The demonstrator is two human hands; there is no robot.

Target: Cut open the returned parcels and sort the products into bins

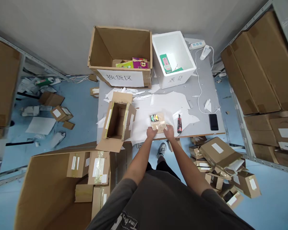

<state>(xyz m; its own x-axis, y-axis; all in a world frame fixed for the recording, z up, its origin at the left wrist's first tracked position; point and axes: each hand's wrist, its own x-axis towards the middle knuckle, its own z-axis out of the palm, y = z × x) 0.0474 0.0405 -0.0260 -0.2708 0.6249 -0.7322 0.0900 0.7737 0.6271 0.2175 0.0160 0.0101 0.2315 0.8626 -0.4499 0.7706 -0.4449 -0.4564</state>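
Between my two hands, near the table's front edge, is a small tan package (158, 122) with a dark label bearing coloured shapes. My left hand (151, 132) grips its lower left corner, and my right hand (169, 131) has hold of the lower right side, where clear wrapping seems to stand out. Just right of my right hand lies a red and black box cutter (179, 124). An opened cardboard box (117, 121), its flaps spread, stands to the left and looks hollow inside. White paper (144, 111) is spread under the package.
At the back stand a large cardboard box (121, 44) and a white foam box (175, 41), both with goods inside. A black phone (213, 122) and a white cable lie on the right. A big carton (50, 182) of parcels stands lower left; cartons (218, 150) are heaped lower right.
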